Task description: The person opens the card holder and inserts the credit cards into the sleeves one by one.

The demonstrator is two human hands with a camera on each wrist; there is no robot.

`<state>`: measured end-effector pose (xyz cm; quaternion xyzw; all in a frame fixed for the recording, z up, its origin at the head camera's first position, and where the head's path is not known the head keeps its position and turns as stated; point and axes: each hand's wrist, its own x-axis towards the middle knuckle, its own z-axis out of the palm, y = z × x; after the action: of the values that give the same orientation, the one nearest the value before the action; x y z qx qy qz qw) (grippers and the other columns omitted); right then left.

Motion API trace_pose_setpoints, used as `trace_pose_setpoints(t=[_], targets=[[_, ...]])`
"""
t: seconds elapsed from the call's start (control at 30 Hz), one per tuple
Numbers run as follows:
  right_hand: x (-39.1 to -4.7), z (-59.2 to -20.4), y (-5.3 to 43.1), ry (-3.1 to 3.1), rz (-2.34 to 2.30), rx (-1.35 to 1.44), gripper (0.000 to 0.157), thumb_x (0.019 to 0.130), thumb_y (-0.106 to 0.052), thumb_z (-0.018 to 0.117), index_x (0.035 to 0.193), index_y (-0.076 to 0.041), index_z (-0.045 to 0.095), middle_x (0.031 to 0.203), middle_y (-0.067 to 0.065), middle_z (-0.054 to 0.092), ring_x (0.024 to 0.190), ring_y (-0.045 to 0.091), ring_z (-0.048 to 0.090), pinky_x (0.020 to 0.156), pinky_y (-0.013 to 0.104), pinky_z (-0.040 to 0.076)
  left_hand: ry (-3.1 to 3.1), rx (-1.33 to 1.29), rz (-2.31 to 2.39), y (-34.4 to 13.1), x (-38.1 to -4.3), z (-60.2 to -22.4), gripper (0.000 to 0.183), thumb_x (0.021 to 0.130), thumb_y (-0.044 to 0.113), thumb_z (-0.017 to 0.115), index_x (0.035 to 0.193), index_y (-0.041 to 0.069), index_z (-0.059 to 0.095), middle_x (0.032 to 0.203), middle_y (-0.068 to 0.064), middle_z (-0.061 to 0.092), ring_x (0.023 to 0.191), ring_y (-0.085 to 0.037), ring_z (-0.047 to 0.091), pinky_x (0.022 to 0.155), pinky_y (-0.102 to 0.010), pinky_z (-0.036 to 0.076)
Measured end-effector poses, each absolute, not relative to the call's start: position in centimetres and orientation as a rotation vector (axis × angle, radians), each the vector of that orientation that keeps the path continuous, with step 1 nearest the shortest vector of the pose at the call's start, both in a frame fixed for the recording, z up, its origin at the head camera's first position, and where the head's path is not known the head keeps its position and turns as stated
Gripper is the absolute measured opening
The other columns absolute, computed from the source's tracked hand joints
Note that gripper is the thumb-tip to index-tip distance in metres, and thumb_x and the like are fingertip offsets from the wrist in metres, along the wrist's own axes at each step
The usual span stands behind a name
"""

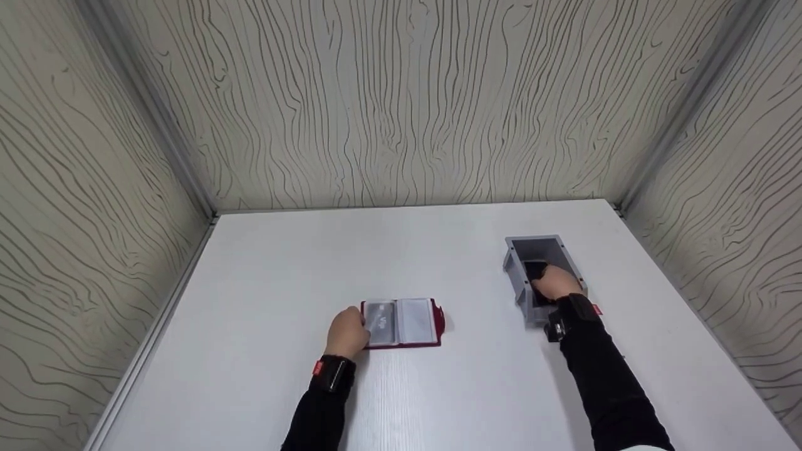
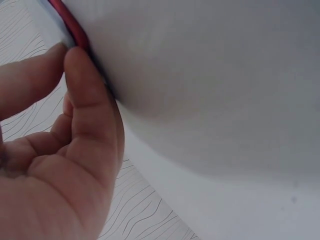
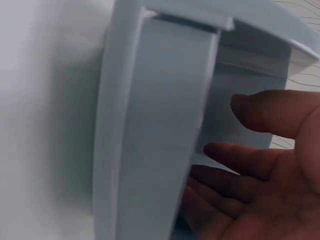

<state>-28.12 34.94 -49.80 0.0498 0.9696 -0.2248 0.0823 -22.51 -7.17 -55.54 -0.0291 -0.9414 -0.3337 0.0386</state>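
Note:
An open red card holder (image 1: 418, 321) with clear plastic sleeves lies on the white table; a card lettered "Vip" shows in its left sleeve. My left hand (image 1: 347, 333) pinches the holder's left edge between thumb and fingers, and the left wrist view shows the red cover (image 2: 75, 30) at the fingertips. To the right, my right hand (image 1: 557, 283) reaches down into a grey plastic bin (image 1: 526, 285). A flat black item (image 1: 535, 270) lies in the bin beside that hand. In the right wrist view, thumb and fingers (image 3: 255, 112) are spread apart inside the bin, nothing visible between them.
The white table (image 1: 282, 263) carries the card holder near its middle and the bin toward the right. Wood-patterned panels (image 1: 401, 106) enclose it at the back and both sides, with grey metal strips at the corners.

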Motion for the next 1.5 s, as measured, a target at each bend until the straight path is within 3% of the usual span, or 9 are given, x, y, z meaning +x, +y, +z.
trace_pose_setpoints(t=[0.37, 0.67, 1.07, 1.3, 1.5], targets=[[-28.2, -50.5, 34.9, 2.911, -0.62, 0.085, 0.053, 0.095, -0.022, 0.049, 0.122, 0.024, 0.049, 0.121, 0.041, 0.053, 0.11, 0.051, 0.055, 0.096, 0.055, 0.043, -2.858, -0.105, -1.023, -7.1, -22.3, -55.5, 0.012, 0.07, -0.009, 0.066, 0.076, -0.001, 0.059, 0.072, -0.01, 0.06, 0.069, -0.028, 0.059, 0.067, -0.044, 0.05], [-28.3, -50.5, 35.1, 2.878, -0.619, 0.084, 0.053, 0.095, -0.021, 0.05, 0.124, 0.024, 0.048, 0.124, 0.041, 0.052, 0.113, 0.052, 0.053, 0.097, 0.056, 0.041, -2.868, -0.102, -1.021, -7.1, -22.4, -55.4, 0.012, 0.07, -0.009, 0.066, 0.075, 0.0, 0.059, 0.071, -0.01, 0.059, 0.068, -0.027, 0.058, 0.067, -0.044, 0.05], [-28.6, -51.3, 35.6, 2.917, -0.681, 0.03, 0.048, 0.092, -0.018, 0.054, 0.121, 0.021, 0.051, 0.116, 0.038, 0.057, 0.104, 0.048, 0.057, 0.092, 0.056, 0.044, -2.877, -0.087, -1.042, -7.2, -22.5, -55.6, 0.012, 0.069, -0.007, 0.066, 0.077, -0.001, 0.059, 0.073, -0.01, 0.06, 0.07, -0.028, 0.058, 0.069, -0.045, 0.05], [-28.3, -51.1, 35.6, 2.93, -0.711, -0.053, 0.049, 0.093, -0.015, 0.053, 0.127, 0.02, 0.05, 0.126, 0.039, 0.052, 0.118, 0.053, 0.05, 0.099, 0.057, 0.04, -2.881, -0.1, -1.01, -7.2, -22.6, -55.7, 0.012, 0.072, -0.006, 0.068, 0.079, -0.002, 0.06, 0.075, -0.012, 0.061, 0.074, -0.031, 0.061, 0.071, -0.045, 0.051], [-28.3, -51.0, 35.4, 2.929, -0.716, -0.032, 0.046, 0.093, -0.012, 0.053, 0.124, 0.021, 0.049, 0.123, 0.04, 0.053, 0.114, 0.053, 0.052, 0.097, 0.056, 0.041, -2.886, -0.106, -0.993, -7.2, -22.5, -55.7, 0.013, 0.071, -0.005, 0.07, 0.08, -0.002, 0.06, 0.076, -0.013, 0.061, 0.075, -0.032, 0.061, 0.072, -0.045, 0.051]])
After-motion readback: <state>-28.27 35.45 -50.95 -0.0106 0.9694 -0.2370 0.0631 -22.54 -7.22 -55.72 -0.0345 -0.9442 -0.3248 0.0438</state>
